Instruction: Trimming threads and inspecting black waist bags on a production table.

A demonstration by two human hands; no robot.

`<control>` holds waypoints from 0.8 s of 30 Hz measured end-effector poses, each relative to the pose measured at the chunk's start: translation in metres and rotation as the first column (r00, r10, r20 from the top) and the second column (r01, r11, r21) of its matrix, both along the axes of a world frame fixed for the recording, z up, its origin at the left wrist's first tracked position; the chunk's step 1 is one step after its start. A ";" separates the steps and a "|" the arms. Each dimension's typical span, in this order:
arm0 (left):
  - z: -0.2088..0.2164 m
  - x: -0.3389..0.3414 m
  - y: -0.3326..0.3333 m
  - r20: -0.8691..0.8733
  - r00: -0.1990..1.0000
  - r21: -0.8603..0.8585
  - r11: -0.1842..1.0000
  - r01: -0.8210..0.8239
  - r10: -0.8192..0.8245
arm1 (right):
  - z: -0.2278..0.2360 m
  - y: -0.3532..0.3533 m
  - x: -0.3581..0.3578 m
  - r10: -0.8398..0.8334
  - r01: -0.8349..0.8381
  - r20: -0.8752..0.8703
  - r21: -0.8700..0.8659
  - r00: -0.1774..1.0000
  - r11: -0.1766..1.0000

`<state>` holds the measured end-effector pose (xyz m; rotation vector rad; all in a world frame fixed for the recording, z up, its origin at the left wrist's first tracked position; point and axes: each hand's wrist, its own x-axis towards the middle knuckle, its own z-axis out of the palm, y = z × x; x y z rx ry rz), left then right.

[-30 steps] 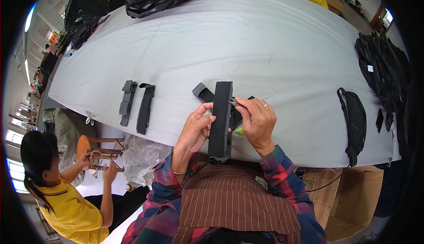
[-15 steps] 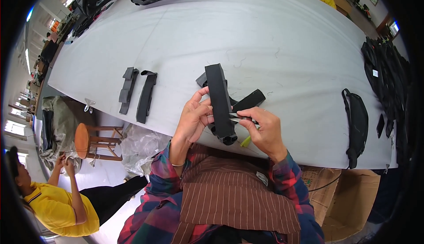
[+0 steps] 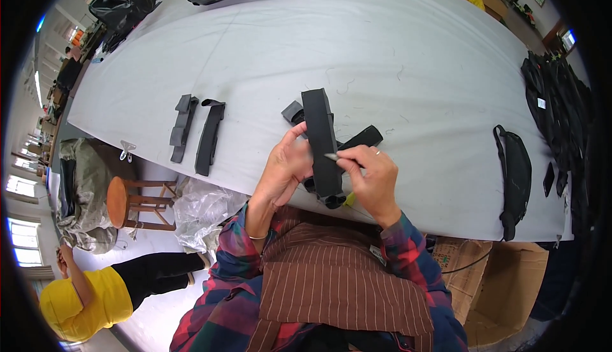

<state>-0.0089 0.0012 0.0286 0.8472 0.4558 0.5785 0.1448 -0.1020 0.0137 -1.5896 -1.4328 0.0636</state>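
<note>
My left hand grips a long black fabric strap piece by its left side, holding it lengthwise above the table. Closed round a small pair of thread snips, my right hand has their pale metal tip against the strap's face. Most of the snips is hidden by my fingers. Beneath the held strap, another black strap piece lies at a slant, and a grey-black folded end shows to the left. Something yellow-green peeks out by the strap's near end.
Two black strap pieces lie on the white-covered table at left. A black waist bag and heaped black bags are at right. A wooden stool, a cardboard box and a yellow-shirted person are below table level.
My right hand has moved slightly left and up, bringing the snips' tip from the strap's right edge onto its face. The yellow-shirted person has shifted left and down in the view.
</note>
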 end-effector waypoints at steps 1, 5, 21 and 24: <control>0.002 0.000 0.000 -0.007 1.000 0.002 1.000 -0.007 0.007 | 0.000 0.000 0.001 -0.001 0.001 0.000 0.000 1.000 1.000; 0.002 -0.003 0.007 0.052 0.998 0.029 0.999 0.031 -0.033 | 0.003 -0.007 0.010 -0.079 0.061 -0.339 -0.062 0.938 0.996; 0.002 -0.002 0.006 0.062 0.998 -0.013 1.000 -0.002 0.003 | 0.004 -0.008 0.006 -0.027 0.028 -0.193 0.002 0.981 1.000; 0.002 -0.002 0.006 0.056 0.998 0.008 1.000 0.021 -0.021 | 0.005 -0.005 0.006 -0.007 0.014 -0.139 0.047 0.990 0.999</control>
